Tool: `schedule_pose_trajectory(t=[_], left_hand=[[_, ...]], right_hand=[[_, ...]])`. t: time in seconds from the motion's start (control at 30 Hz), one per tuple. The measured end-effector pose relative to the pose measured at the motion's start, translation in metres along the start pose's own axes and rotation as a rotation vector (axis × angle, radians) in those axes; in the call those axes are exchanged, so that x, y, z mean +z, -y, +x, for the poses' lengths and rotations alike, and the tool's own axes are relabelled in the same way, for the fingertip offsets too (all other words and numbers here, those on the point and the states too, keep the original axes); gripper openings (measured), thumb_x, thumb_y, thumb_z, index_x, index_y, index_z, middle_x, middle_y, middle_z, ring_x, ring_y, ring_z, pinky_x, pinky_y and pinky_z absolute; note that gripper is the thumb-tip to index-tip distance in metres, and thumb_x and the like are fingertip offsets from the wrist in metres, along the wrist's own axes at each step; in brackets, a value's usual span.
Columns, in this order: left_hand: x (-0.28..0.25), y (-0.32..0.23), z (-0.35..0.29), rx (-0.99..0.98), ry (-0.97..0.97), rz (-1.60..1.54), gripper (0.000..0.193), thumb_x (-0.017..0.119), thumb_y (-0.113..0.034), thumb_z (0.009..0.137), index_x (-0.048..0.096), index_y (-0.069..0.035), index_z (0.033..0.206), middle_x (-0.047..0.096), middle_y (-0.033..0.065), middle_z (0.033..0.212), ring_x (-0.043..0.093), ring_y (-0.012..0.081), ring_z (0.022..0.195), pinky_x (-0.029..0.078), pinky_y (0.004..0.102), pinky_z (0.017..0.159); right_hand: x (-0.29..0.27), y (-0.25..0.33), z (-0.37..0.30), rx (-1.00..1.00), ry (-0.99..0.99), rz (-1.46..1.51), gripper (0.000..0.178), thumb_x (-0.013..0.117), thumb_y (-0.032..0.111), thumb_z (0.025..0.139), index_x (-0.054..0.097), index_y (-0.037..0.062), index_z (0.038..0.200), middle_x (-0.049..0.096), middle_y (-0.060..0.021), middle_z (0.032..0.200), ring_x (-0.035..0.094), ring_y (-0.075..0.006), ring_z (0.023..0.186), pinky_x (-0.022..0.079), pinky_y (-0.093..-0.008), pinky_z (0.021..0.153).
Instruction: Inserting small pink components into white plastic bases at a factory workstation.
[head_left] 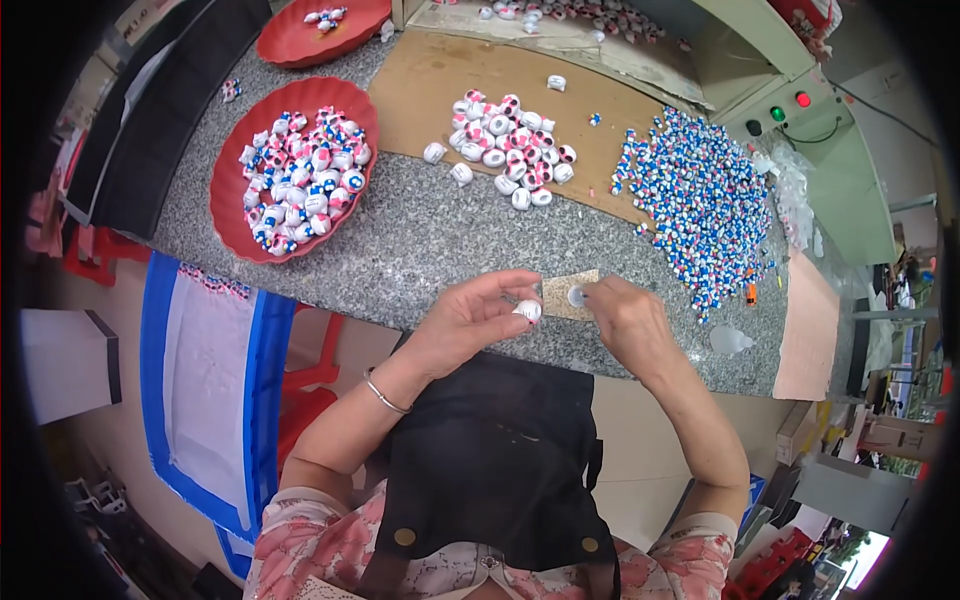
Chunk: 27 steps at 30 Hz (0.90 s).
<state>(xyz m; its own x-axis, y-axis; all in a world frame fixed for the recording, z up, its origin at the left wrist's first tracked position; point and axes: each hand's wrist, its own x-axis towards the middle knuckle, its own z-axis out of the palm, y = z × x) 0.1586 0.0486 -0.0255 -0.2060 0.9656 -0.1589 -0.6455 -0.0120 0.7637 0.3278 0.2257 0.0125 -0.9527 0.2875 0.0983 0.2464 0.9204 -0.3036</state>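
Observation:
My left hand [470, 318] pinches a small white rounded toy piece [527, 311] between thumb and fingers, just past the near edge of the worktop. To its right, my right hand [630, 322] is closed on a small translucent round-ended thing [577, 296], most of it hidden by the fingers. Below that hand lies a small speckled tan card [566, 291]. Beyond both hands is a heap of white and pink toy pieces [505, 140]. At the right, many tiny blue and white parts [700, 195] are spread out.
A red scalloped bowl [225, 190] holds assembled pieces at left; another red bowl [285, 55] stands behind. A translucent squeeze bottle [730, 340] and an orange item [750, 290] lie at right. A green cabinet [860, 160] carries lit buttons. A blue-rimmed tray [152, 380] sits below left.

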Motion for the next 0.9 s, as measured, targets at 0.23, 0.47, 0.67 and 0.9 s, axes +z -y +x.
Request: schedule_pose_trajectory(t=[0.23,0.47,0.67,0.9], left_hand=[[-0.006,0.001,-0.001,0.023,-0.008,0.096,0.032,0.064,0.007,0.088,0.058,0.0,0.119,0.065,0.0055,0.108,0.064,0.011,0.099,0.053,0.0247,0.088],[0.004,0.026,0.014,0.211,-0.099,0.487,0.032,0.066,0.008,0.086,0.059,0.001,0.117,0.062,0.0062,0.11,0.064,0.0136,0.1,0.055,0.0261,0.086],[0.02,0.035,0.024,0.451,-0.056,0.751,0.03,0.07,0.008,0.082,0.064,0.0,0.111,0.064,0.0104,0.11,0.066,0.0167,0.097,0.058,0.0268,0.079],[0.019,0.013,0.026,0.18,0.176,0.479,0.026,0.062,0.002,0.091,0.066,0.002,0.117,0.067,0.0126,0.11,0.068,0.0155,0.087,0.058,0.0272,0.072]], right_hand=[[0.0,0.003,0.008,-0.089,0.062,-0.031,0.005,0.064,0.002,0.083,0.064,0.001,0.088,0.06,-0.0134,0.076,0.064,-0.0341,0.066,0.05,-0.0437,0.057],[-0.001,0.005,-0.006,0.068,-0.121,0.154,0.011,0.068,0.001,0.084,0.068,0.0002,0.095,0.066,-0.0134,0.081,0.066,-0.0296,0.068,0.053,-0.0364,0.059],[0.0,0.015,-0.021,0.573,-0.079,1.023,0.014,0.068,0.005,0.09,0.069,-0.0017,0.102,0.069,-0.0048,0.085,0.067,-0.0108,0.075,0.054,-0.0246,0.066],[-0.018,0.023,-0.021,0.333,-0.06,0.848,0.011,0.07,0.002,0.087,0.072,-0.0001,0.097,0.069,-0.0065,0.076,0.066,-0.0126,0.069,0.051,-0.0251,0.061]])
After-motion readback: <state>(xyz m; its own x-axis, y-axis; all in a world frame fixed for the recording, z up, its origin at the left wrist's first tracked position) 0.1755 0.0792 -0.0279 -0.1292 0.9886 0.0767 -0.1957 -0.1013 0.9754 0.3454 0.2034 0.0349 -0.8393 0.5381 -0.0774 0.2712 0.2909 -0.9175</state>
